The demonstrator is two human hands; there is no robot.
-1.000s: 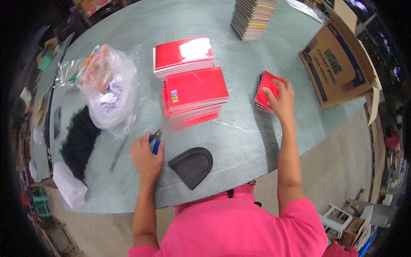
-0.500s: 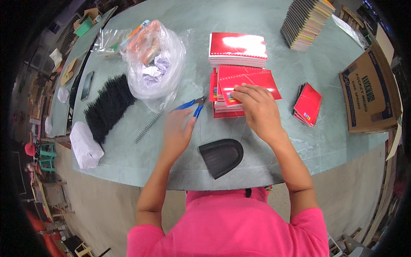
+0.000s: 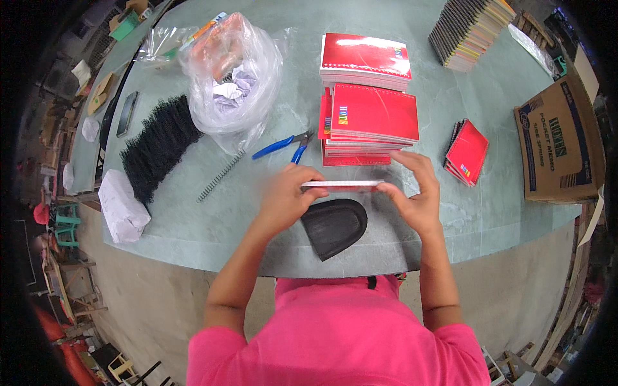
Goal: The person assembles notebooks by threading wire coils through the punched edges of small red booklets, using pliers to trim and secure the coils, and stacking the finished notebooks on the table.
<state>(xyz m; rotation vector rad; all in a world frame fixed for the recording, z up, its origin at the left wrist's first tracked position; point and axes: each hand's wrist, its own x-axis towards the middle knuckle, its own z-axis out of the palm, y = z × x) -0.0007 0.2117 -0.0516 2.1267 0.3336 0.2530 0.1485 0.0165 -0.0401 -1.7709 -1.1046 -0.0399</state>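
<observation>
A thin red-covered notebook [image 3: 344,184] stands nearly edge-on between my hands, its white page edges facing up. My left hand [image 3: 286,198] pinches its left end between thumb and fingers. At its right end my right hand [image 3: 418,193] rests its thumb, the fingers curved apart toward a stack of red notebooks [image 3: 376,112] just beyond. Blue-handled wire cutters [image 3: 280,147] lie on the table beyond my left hand, beside a loose black spiral coil [image 3: 220,177]. Nearer my body lies a black half-oval pad [image 3: 336,228].
Another red notebook stack [image 3: 365,55] stands behind. On the right are a few red notebooks [image 3: 467,154] and a cardboard box [image 3: 557,141]; spiral-bound notebooks [image 3: 467,35] stand far right. Leftward lie a clear bag with crumpled paper [image 3: 235,77], black coils [image 3: 161,148], a white wrapped bundle [image 3: 125,209] and a phone [image 3: 127,114].
My left hand has let go of the wire cutters, which now lie on the table. A red notebook has come off the near stack and is now between my hands, closer to me.
</observation>
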